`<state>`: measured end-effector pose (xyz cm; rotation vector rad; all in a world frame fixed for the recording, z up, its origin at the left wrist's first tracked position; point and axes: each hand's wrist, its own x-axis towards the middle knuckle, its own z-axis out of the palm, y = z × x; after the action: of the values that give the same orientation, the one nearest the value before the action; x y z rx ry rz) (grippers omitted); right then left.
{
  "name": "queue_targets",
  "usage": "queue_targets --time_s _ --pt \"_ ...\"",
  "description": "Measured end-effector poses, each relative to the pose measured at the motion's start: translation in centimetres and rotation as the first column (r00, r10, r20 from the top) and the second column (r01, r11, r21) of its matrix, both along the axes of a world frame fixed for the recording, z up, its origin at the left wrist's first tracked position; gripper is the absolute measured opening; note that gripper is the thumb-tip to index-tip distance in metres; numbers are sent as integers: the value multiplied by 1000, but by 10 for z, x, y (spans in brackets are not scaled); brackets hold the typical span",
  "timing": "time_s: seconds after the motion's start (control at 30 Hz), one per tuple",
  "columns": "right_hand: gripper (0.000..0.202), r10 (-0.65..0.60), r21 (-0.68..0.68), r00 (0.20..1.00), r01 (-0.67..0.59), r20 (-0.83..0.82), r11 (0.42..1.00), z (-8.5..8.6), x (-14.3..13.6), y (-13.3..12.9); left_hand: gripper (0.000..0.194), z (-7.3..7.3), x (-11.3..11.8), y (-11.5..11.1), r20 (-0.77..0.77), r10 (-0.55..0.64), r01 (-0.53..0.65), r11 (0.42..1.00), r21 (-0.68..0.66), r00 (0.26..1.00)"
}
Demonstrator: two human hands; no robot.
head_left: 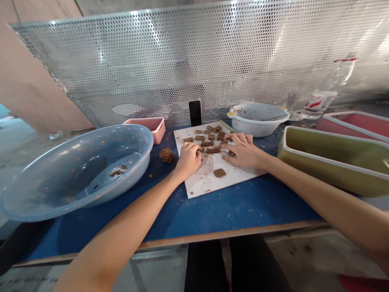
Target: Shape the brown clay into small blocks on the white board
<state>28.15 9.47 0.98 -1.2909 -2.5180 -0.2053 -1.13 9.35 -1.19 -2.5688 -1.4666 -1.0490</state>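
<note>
Small brown block-like pieces (213, 150) lie grouped on a white board (206, 183), with brown crumbs scattered round them. My left hand (189, 158) rests at the group's left side, fingers curled and close together. Its fingertips are by a brown piece; whatever they hold is hidden. On the right, my right hand (242, 151) reaches over the group with its fingers spread, the tips touching or just above several pieces. One flat, rounded brown piece (219, 173) lies apart, nearer the front of the board.
A big blue basin (130, 190) and a brown lumpy ball (166, 155) are left of the board. Behind stand a pink box (158, 130), a phone (195, 113) and a white basin (258, 126). Green (331, 162) and red (364, 121) troughs and a bottle (326, 93) are at right.
</note>
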Motion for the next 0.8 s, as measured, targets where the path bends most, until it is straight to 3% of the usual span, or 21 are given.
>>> queue_targets --time_s 0.17,0.27,0.4,0.53,0.8 --pt "57 10 16 999 -10 -46 1000 3 2 -1 24 0 0 0 3 -5 5 1000 4 1000" --pt "55 148 -47 987 -151 -61 987 9 4 -6 24 -1 0 0 8 -7 7 1000 11 1000" --pt "35 407 -178 911 -413 -73 893 18 4 -19 25 0 -1 0 7 -19 19 1000 8 1000" --pt "27 540 -169 834 -552 -115 817 23 0 -28 25 2 -1 -2 0 -15 15 1000 2 1000" --pt "38 424 -130 894 -442 -143 888 6 -10 -27 27 1 -1 -2 4 -14 14 1000 12 1000"
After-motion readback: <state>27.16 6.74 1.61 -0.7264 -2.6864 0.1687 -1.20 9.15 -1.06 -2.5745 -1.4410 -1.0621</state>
